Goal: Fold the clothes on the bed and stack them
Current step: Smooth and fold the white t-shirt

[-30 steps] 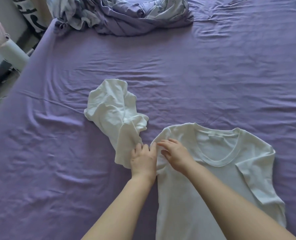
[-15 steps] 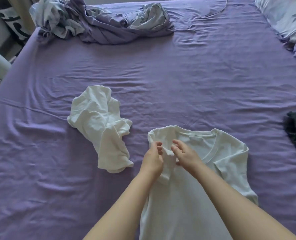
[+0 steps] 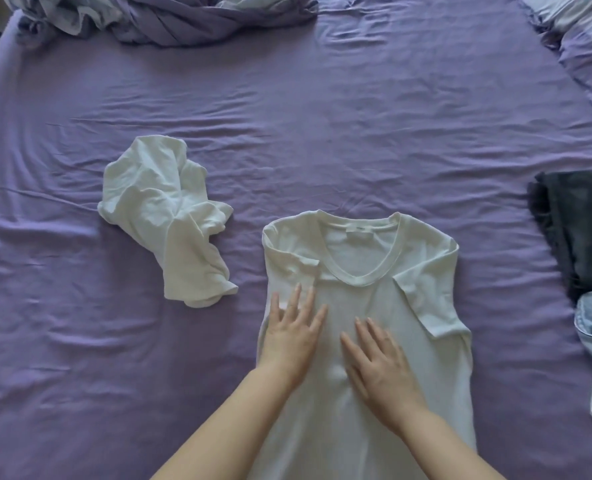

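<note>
- White T-shirt (image 3: 422,271): flat on bed (image 3: 322,133), sleeves folded in
- Left hand (image 3: 292,336), right hand (image 3: 379,365): fingers straight, pressing the shirt's chest
- Crumpled white garment (image 3: 166,216): left of T-shirt, apart

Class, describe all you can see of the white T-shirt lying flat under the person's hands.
The white T-shirt is of thin, finely ribbed cloth with a round banded neckline and a small label inside the collar. It lies front up on the purple sheet, collar away from the person, both short sleeves folded inward over the chest. The left hand and right hand lie flat on it, fingers straight. Its hem is out of view.
</note>
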`<action>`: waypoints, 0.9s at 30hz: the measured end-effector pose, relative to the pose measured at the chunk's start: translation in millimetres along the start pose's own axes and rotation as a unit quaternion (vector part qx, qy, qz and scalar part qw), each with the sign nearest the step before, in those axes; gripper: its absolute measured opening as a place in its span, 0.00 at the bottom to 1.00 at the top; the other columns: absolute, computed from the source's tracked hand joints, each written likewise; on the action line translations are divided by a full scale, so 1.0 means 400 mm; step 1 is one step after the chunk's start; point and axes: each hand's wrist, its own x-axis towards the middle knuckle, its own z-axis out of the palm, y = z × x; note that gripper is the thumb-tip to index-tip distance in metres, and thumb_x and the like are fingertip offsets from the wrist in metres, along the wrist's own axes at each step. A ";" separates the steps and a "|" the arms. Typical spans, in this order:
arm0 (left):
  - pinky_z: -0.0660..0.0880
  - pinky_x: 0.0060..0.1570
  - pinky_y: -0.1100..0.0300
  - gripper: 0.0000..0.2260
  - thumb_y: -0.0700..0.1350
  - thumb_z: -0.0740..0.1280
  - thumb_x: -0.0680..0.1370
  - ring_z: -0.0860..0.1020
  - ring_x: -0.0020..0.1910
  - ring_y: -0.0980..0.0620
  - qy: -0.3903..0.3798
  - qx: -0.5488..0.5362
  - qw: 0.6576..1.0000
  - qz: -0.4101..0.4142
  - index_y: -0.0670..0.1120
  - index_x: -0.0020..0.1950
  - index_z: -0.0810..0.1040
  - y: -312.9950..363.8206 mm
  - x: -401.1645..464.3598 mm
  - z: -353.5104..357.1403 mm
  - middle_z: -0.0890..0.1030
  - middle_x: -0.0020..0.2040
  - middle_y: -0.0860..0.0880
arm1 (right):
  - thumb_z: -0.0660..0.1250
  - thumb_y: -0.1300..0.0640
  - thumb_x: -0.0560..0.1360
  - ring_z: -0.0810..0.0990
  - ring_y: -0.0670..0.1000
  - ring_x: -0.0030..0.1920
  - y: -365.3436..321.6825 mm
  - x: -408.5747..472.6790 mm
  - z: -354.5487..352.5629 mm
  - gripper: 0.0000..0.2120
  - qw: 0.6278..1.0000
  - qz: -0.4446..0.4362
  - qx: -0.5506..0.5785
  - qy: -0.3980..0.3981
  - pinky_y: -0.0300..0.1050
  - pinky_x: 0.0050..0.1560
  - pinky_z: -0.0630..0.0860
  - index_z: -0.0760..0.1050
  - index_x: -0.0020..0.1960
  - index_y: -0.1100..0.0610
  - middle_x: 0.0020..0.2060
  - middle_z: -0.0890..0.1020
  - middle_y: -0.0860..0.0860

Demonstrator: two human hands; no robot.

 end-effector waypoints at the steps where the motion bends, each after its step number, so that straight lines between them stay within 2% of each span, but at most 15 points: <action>1: 0.55 0.69 0.34 0.22 0.45 0.58 0.76 0.61 0.74 0.40 0.011 -0.014 0.999 0.040 0.51 0.71 0.70 0.025 -0.039 0.017 0.65 0.74 0.43 | 0.46 0.45 0.80 0.65 0.58 0.66 -0.002 -0.038 0.003 0.21 1.000 -0.005 -0.006 -0.005 0.53 0.67 0.57 0.68 0.66 0.51 0.64 0.76 0.57; 2: 0.63 0.66 0.36 0.20 0.48 0.64 0.72 0.69 0.69 0.41 0.014 -0.022 0.997 0.075 0.52 0.65 0.76 0.047 -0.080 0.038 0.73 0.69 0.45 | 0.51 0.45 0.77 0.65 0.58 0.66 -0.005 -0.076 0.007 0.21 1.000 -0.011 -0.007 -0.013 0.53 0.68 0.55 0.66 0.67 0.51 0.64 0.75 0.57; 3: 0.68 0.63 0.37 0.23 0.51 0.72 0.67 0.73 0.66 0.42 0.001 -0.021 0.996 0.089 0.52 0.62 0.79 0.068 -0.118 0.055 0.76 0.66 0.46 | 0.54 0.45 0.74 0.65 0.58 0.66 -0.009 -0.112 0.008 0.24 1.000 -0.013 -0.004 -0.027 0.52 0.68 0.53 0.65 0.67 0.51 0.64 0.75 0.57; 5: 0.75 0.56 0.42 0.32 0.55 0.80 0.57 0.76 0.62 0.44 -0.051 -0.050 0.994 0.088 0.53 0.61 0.80 0.109 -0.192 0.087 0.78 0.63 0.47 | 0.56 0.44 0.70 0.65 0.58 0.66 -0.019 -0.183 0.006 0.27 0.999 -0.017 0.010 -0.050 0.53 0.69 0.51 0.65 0.67 0.51 0.65 0.75 0.57; 9: 0.75 0.55 0.44 0.38 0.59 0.81 0.51 0.77 0.62 0.44 -0.110 -0.081 0.988 0.071 0.53 0.61 0.79 0.180 -0.328 0.105 0.78 0.63 0.47 | 0.57 0.43 0.69 0.64 0.58 0.67 -0.044 -0.308 0.001 0.28 0.994 -0.015 0.032 -0.101 0.53 0.69 0.51 0.65 0.67 0.49 0.65 0.74 0.57; 12: 0.76 0.54 0.44 0.38 0.57 0.81 0.50 0.78 0.61 0.44 -0.113 -0.098 0.987 0.060 0.54 0.59 0.79 0.214 -0.414 0.112 0.78 0.63 0.46 | 0.71 0.44 0.64 0.63 0.58 0.68 -0.056 -0.399 0.012 0.34 0.990 -0.037 0.049 -0.125 0.53 0.70 0.51 0.66 0.67 0.48 0.67 0.72 0.57; 14: 0.77 0.53 0.45 0.35 0.55 0.80 0.49 0.78 0.60 0.45 -0.110 -0.108 0.986 0.057 0.55 0.55 0.81 0.231 -0.461 0.112 0.80 0.61 0.46 | 0.78 0.46 0.58 0.64 0.58 0.69 -0.062 -0.455 0.022 0.39 0.986 -0.054 0.066 -0.141 0.53 0.69 0.51 0.68 0.66 0.48 0.67 0.72 0.57; 15: 0.78 0.53 0.45 0.30 0.53 0.80 0.50 0.78 0.60 0.45 -0.105 -0.115 0.986 0.052 0.55 0.51 0.82 0.238 -0.481 0.112 0.80 0.59 0.47 | 0.79 0.48 0.56 0.64 0.58 0.68 -0.067 -0.479 0.027 0.39 0.986 -0.061 0.071 -0.141 0.53 0.69 0.51 0.70 0.65 0.48 0.67 0.72 0.57; 18: 0.76 0.55 0.43 0.06 0.49 0.69 0.62 0.73 0.60 0.44 -0.042 -0.119 0.990 0.062 0.52 0.38 0.78 0.249 -0.536 0.137 0.75 0.56 0.46 | 0.79 0.52 0.56 0.65 0.57 0.67 -0.081 -0.540 0.038 0.28 0.987 -0.075 0.089 -0.113 0.51 0.69 0.52 0.74 0.54 0.48 0.64 0.75 0.57; 19: 0.72 0.60 0.42 0.03 0.49 0.66 0.64 0.73 0.60 0.43 -0.037 -0.105 0.991 0.072 0.51 0.35 0.76 0.249 -0.552 0.147 0.73 0.55 0.46 | 0.77 0.54 0.58 0.65 0.57 0.67 -0.085 -0.557 0.039 0.22 0.988 -0.072 0.094 -0.097 0.50 0.70 0.52 0.75 0.50 0.48 0.64 0.76 0.57; 21: 0.62 0.66 0.42 0.09 0.54 0.70 0.61 0.74 0.61 0.42 -0.065 -0.070 0.991 0.098 0.51 0.34 0.75 0.250 -0.578 0.170 0.74 0.56 0.45 | 0.69 0.53 0.64 0.64 0.56 0.68 -0.090 -0.589 0.046 0.09 0.990 -0.073 0.099 -0.066 0.49 0.70 0.52 0.74 0.44 0.49 0.64 0.76 0.56; 22: 0.62 0.66 0.41 0.15 0.59 0.73 0.57 0.73 0.62 0.41 -0.090 -0.049 0.989 0.109 0.52 0.35 0.76 0.250 -0.585 0.170 0.76 0.57 0.45 | 0.67 0.51 0.65 0.63 0.56 0.69 -0.092 -0.601 0.049 0.07 0.990 -0.074 0.102 -0.070 0.48 0.70 0.53 0.73 0.42 0.49 0.64 0.76 0.56; 24: 0.70 0.61 0.38 0.27 0.67 0.73 0.49 0.74 0.63 0.41 -0.133 -0.017 0.984 0.119 0.52 0.39 0.79 0.245 -0.593 0.156 0.78 0.59 0.44 | 0.74 0.44 0.59 0.62 0.55 0.70 -0.093 -0.618 0.056 0.17 0.985 -0.085 0.094 -0.114 0.50 0.69 0.55 0.71 0.42 0.48 0.66 0.73 0.54; 26: 0.74 0.55 0.37 0.31 0.67 0.73 0.44 0.76 0.62 0.40 -0.162 -0.009 0.980 0.113 0.51 0.41 0.81 0.244 -0.592 0.148 0.79 0.60 0.43 | 0.78 0.41 0.49 0.64 0.56 0.69 -0.093 -0.620 0.063 0.28 0.982 -0.095 0.077 -0.147 0.52 0.67 0.56 0.70 0.42 0.48 0.67 0.73 0.54; 27: 0.75 0.53 0.36 0.30 0.65 0.73 0.44 0.76 0.62 0.39 -0.176 -0.005 0.978 0.110 0.51 0.41 0.81 0.245 -0.591 0.148 0.79 0.60 0.43 | 0.78 0.41 0.45 0.65 0.56 0.68 -0.095 -0.614 0.063 0.30 0.980 -0.095 0.070 -0.159 0.53 0.66 0.58 0.71 0.42 0.48 0.66 0.74 0.55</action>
